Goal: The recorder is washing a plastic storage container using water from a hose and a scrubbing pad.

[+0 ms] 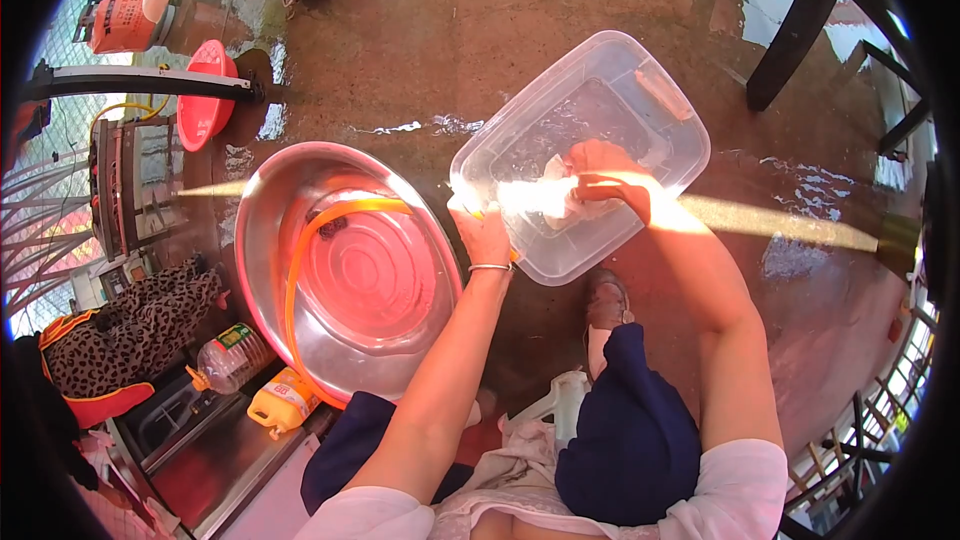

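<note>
A clear plastic storage bin (600, 60) is held tilted over the wet floor in front of me. My left hand (481, 231) grips its near left rim, by an orange latch. Inside the bin, my right hand (606, 174) is closed on a crumpled white cloth (556, 202), pressed to the plastic. Strong sunlight washes out part of the cloth and the rim. Left of the bin stands a large stainless steel basin (259, 240) with shallow water in it. An orange hose (291, 285) bends over its edge, and a dark scrubber (331, 225) lies inside.
At left are a yellow jug (283, 399), a clear bottle with an orange cap (231, 360) and a leopard-print cloth item (142, 330). A pink basin (202, 105) stands farther off beside a metal bar (150, 79). Black furniture legs (795, 37) rise at upper right.
</note>
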`<state>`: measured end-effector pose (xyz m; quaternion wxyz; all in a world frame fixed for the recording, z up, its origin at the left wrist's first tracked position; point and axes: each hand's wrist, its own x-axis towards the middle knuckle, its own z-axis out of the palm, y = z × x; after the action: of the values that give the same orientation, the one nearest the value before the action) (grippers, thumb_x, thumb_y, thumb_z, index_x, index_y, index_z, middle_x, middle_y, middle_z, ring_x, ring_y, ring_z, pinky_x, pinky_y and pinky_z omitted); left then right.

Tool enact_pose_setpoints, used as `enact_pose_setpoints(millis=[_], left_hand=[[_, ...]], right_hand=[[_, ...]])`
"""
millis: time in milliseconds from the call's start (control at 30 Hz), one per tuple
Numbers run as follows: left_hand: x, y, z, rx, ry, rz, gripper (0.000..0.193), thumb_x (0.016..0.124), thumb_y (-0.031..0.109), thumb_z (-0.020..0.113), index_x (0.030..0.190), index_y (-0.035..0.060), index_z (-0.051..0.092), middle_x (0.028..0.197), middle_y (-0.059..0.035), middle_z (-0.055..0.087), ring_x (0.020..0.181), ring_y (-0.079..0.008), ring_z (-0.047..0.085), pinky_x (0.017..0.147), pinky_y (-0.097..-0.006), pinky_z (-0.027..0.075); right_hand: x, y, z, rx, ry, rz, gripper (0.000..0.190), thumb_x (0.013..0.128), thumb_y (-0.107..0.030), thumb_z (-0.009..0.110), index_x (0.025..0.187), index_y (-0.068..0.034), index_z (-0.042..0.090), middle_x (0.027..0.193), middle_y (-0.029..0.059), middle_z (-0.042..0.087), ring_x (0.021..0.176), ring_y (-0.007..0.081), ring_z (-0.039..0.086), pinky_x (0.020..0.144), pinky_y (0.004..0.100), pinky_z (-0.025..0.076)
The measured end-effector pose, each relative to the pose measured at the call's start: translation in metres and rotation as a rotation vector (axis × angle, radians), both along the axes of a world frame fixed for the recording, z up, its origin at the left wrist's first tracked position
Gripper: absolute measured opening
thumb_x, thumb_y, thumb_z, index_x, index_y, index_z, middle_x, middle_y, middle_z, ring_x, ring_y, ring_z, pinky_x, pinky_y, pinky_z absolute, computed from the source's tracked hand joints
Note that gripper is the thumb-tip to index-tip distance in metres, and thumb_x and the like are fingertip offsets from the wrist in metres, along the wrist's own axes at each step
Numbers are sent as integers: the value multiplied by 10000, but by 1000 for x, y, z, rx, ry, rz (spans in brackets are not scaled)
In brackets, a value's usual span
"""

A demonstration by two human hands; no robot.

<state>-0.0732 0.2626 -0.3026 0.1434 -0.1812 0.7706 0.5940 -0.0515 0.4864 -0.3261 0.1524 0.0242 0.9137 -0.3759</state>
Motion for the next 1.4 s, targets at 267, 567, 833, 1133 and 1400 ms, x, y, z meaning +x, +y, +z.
enact_pose_setpoints(millis=[267, 567, 833, 1133, 1400], left_hand=[[0, 3, -7, -112, 170, -21, 409, 751, -19, 481, 1149, -42, 388, 1009, -209, 485, 952, -339, 514, 906, -378, 399], [-2, 6, 10, -239, 249, -50, 414, 750, -6, 467, 1150, -78, 385, 1038, -286, 508, 1028, -449, 512, 916, -442, 396], [4, 13, -7, -178, 254, -32, 411, 742, -5, 454, 1147, -63, 408, 1018, -265, 513, 988, -427, 520, 920, -428, 399], [-1, 6, 3, -202, 156, -63, 396, 776, 23, 494, 1155, -49, 403, 1036, -260, 516, 1000, -410, 528, 898, -420, 411], [-1, -15, -42, -128, 321, 28, 293, 857, 81, 468, 1118, -41, 412, 980, -238, 515, 928, -391, 527, 868, -428, 412]], right_hand=[[-35, 31, -5, 417, -67, -225, 261, 788, -228, 656, 984, -61, 615, 1114, 154, 581, 1042, 328, 564, 874, 412, 481], [-50, -1, -57, 396, 137, -14, 159, 783, -96, 558, 918, -16, 583, 1060, 174, 528, 1078, 342, 506, 928, 420, 435], [-26, -86, -93, 365, 98, 147, 325, 795, -122, 564, 1110, -53, 605, 1225, 123, 486, 1188, 300, 434, 972, 492, 357], [-34, -20, -44, 607, -20, -14, 442, 869, -192, 531, 1307, -252, 509, 1373, 98, 436, 1279, 295, 409, 1004, 542, 337], [-22, -44, -19, 403, -221, 157, 376, 767, -314, 654, 1113, -173, 618, 1161, 137, 570, 1042, 333, 543, 812, 470, 503]])
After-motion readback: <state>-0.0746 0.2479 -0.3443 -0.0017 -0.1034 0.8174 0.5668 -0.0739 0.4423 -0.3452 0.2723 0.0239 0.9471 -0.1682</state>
